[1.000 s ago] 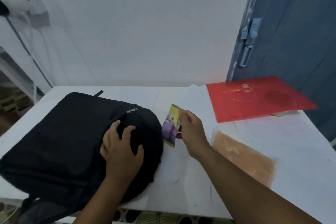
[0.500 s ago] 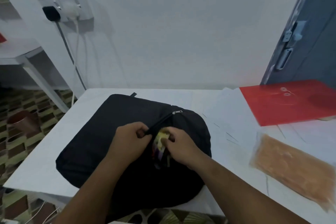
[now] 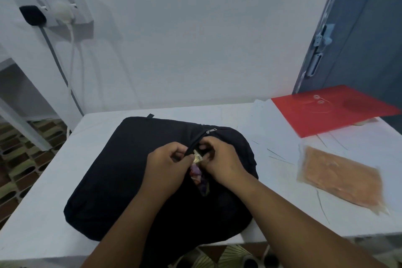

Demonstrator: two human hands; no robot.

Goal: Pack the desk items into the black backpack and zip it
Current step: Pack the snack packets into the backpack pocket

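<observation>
Your left hand pinches the zip edge of the flat black fabric backpack; hold it wide. Your right hand grips the small purple-and-yellow foil packet: slide it fully inside before letting go.

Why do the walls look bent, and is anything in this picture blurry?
In the head view, the wide-angle lens bows the door and wall socket outward; the orange pouch smears at its right edge; lighting is soft and bluish, so the black backpack shows little detail.

Left grip, right grip both pinching.
</observation>
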